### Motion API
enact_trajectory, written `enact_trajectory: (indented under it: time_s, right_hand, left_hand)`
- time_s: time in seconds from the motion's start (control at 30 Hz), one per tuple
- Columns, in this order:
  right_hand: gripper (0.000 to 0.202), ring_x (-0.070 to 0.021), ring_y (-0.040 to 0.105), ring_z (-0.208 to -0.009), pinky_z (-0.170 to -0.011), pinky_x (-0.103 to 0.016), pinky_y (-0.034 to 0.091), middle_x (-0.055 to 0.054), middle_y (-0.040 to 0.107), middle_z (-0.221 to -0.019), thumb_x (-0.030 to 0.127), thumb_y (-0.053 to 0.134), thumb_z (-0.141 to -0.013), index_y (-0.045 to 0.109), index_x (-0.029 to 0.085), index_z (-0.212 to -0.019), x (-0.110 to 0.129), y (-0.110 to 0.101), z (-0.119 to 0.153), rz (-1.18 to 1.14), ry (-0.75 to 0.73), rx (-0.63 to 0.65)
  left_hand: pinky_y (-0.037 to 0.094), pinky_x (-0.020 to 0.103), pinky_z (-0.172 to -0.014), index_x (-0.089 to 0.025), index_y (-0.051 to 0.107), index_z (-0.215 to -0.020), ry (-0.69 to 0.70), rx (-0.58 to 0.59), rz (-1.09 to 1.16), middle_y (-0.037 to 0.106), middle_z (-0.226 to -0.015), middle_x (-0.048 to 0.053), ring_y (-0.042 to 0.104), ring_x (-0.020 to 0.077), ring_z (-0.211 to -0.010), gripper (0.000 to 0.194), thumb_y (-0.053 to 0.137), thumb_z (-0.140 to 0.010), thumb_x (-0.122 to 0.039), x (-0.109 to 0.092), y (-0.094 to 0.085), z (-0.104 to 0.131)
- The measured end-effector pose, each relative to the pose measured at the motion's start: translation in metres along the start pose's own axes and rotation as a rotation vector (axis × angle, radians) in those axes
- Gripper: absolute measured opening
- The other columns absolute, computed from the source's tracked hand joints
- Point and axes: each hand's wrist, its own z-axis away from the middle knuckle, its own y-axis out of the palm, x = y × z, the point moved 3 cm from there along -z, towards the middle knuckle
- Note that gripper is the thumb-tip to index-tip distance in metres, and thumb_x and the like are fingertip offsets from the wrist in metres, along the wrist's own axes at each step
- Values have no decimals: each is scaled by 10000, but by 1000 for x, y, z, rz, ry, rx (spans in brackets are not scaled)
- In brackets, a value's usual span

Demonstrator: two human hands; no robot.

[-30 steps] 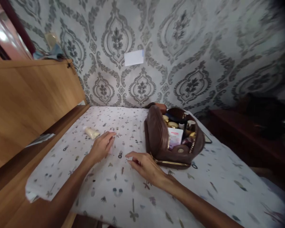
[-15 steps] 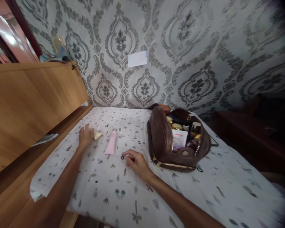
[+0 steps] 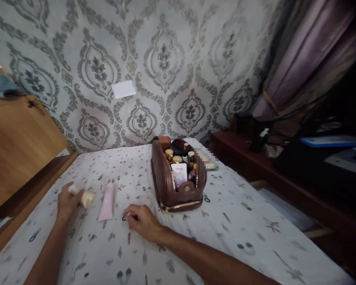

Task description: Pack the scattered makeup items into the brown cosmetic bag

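Observation:
My left hand [image 3: 65, 202] is at the left of the bed, its fingers and thumb around the left end of a small pale-yellow packet [image 3: 88, 199] with a clear, shiny end. Blur hides the packet's exact kind. Just right of it a pink squeeze tube [image 3: 107, 202] lies flat on the patterned sheet. My right hand [image 3: 144, 221] rests on the sheet right of the tube, fingers loosely curled, thumb and forefinger apart, nothing between them. Beyond it stands a brown toiletry bag [image 3: 161, 174], unzipped, with gold-capped bottles [image 3: 177, 159] and a white-and-purple pack [image 3: 179, 176] inside.
A patterned wall [image 3: 163, 79] with a white card [image 3: 124, 89] closes off the back. The wooden headboard [image 3: 20, 146] borders the left. At the right are a dark red table [image 3: 225, 148] and a purple curtain [image 3: 296, 63]. A pixelated patch covers something behind the bag.
The view has turned to the right, bringing the curtain and dark table in. My left hand's fingers now curl around the packet's end. My right hand stays near the tube, similarly curled.

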Motion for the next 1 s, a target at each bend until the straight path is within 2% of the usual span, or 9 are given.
enact_trajectory:
  time_s: [0.13,0.23,0.33,0.47,0.6,0.7,0.83,1.0]
  right_hand:
    - [203,-117,581,-556,-553,-196,410,33,611,-576,181,556,-831,737,190,-922,1,-1,1,-53,21,-15]
    - [188,-115,564,-546,-546,-198,404,37,593,-572,196,566,-840,731,193,-931,0,-2,0,-85,20,-19]
    - [206,-112,555,-551,-558,-209,413,30,595,-617,238,598,-845,715,170,-1000,0,-4,-1,-146,27,-11]
    - [371,-98,560,-535,-520,-204,411,27,585,-723,407,630,-863,636,168,-1147,2,-8,0,-317,45,36]
    - [463,-86,542,-496,-440,-187,392,23,584,-732,620,588,-846,579,184,-1000,1,-8,-1,-421,59,68]
    - [557,-92,552,-486,-406,-185,393,23,580,-723,729,579,-787,504,198,-937,-4,-8,-4,-482,84,37]
    - [627,-95,565,-482,-391,-185,381,31,578,-717,787,596,-722,459,211,-928,-7,-7,-6,-565,94,33]
    - [627,-99,569,-480,-394,-189,362,43,566,-691,785,622,-698,456,213,-896,-6,-9,-6,-584,95,14]
  left_hand:
    - [437,268,-524,-226,561,-1206,-163,-15,317,509,-874,-20,515,136,-607,827,817,-441,-403,-17,6,16]
    - [434,227,-535,-229,590,-1115,-239,23,496,520,-875,-28,526,110,-629,713,822,-450,-340,-40,11,27]
    - [474,214,-593,-215,601,-1079,-245,145,663,570,-839,-22,573,132,-705,656,825,-469,-307,-64,19,40]
    - [495,223,-617,-225,590,-1171,-178,363,636,596,-903,1,595,160,-767,773,875,-468,-370,-95,38,72]
    - [503,245,-638,-260,530,-1275,-95,452,583,583,-1015,23,609,181,-813,849,869,-517,-435,-119,58,107]
    - [506,245,-686,-275,509,-1301,-51,460,571,573,-1019,18,608,185,-860,848,862,-549,-448,-128,68,120]
    - [494,225,-675,-264,537,-1281,-25,436,594,598,-994,18,601,181,-859,791,849,-585,-474,-127,73,123]
    - [473,212,-571,-196,679,-1025,-100,465,706,601,-800,-12,554,136,-674,537,805,-646,-554,-115,81,125]
